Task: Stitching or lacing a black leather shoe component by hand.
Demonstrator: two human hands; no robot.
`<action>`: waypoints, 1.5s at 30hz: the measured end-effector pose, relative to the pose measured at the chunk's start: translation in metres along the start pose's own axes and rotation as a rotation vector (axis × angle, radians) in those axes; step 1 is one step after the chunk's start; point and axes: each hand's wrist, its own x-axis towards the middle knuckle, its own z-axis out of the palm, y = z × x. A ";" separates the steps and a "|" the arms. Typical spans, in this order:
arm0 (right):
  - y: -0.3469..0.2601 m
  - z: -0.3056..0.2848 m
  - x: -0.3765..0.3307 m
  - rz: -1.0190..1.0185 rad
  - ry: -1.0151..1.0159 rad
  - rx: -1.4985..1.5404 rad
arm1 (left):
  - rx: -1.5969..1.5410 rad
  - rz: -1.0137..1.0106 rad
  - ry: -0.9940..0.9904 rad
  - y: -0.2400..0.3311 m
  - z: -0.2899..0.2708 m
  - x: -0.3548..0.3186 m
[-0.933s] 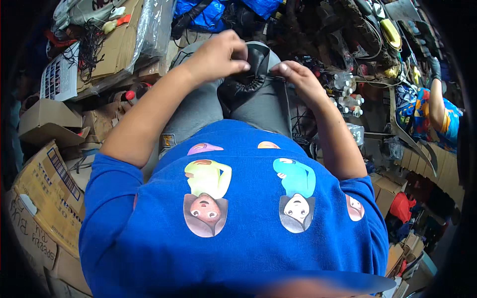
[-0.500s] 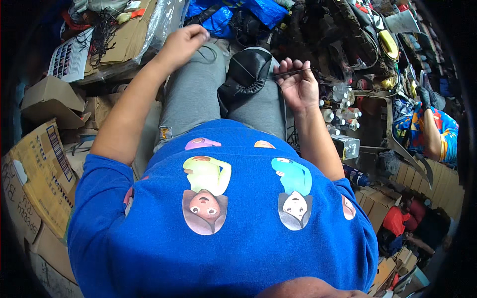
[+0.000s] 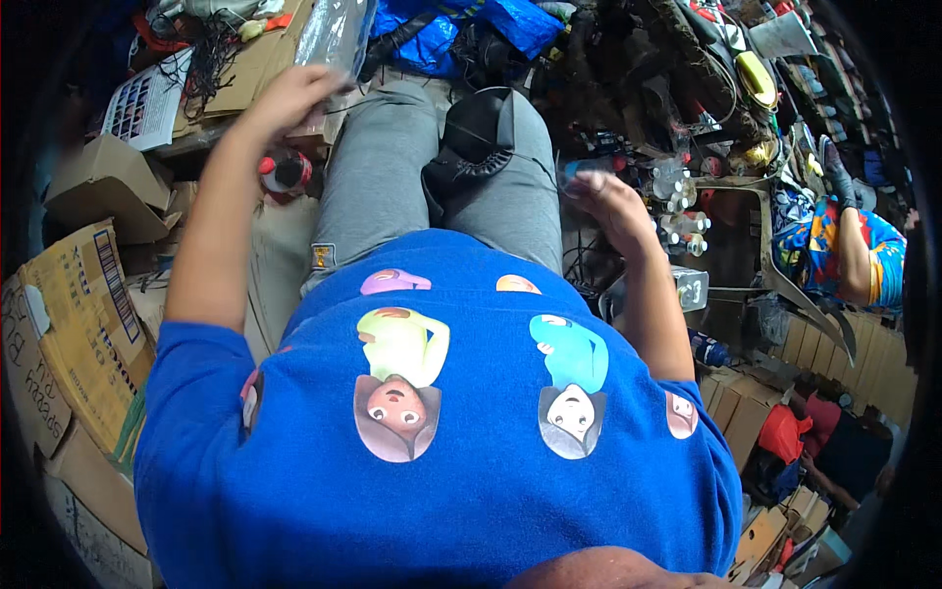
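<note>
shoe (image 3: 478, 142) loose on the lap, both hands away
left hand (image 3: 291, 95) open on plastic bag (image 3: 334, 34); right hand's (image 3: 601, 194) grip unclear; shoe could slide off

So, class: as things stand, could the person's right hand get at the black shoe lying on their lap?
Probably yes. The right hand hovers just beside the black shoe, which rests uncovered on the grey trousers. Nothing lies between them, though the fingers seem to hold something small already.

Even daylight is filling the scene, soft shadows only. The right hand (image 3: 601, 188) is smearing with motion blur, edges are bending fisheye-style, and a dark vignette is swallowing the corners.
</note>
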 end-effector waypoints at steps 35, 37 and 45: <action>-0.074 0.088 0.029 -0.163 -0.264 -0.909 | 0.225 0.612 -0.182 0.071 0.148 0.086; -0.070 0.078 0.020 -0.260 -0.253 -0.790 | 0.228 0.642 -0.196 0.072 0.146 0.093; -0.096 0.077 -0.009 -0.383 -0.035 -0.776 | 0.186 0.436 -0.507 0.091 0.116 0.095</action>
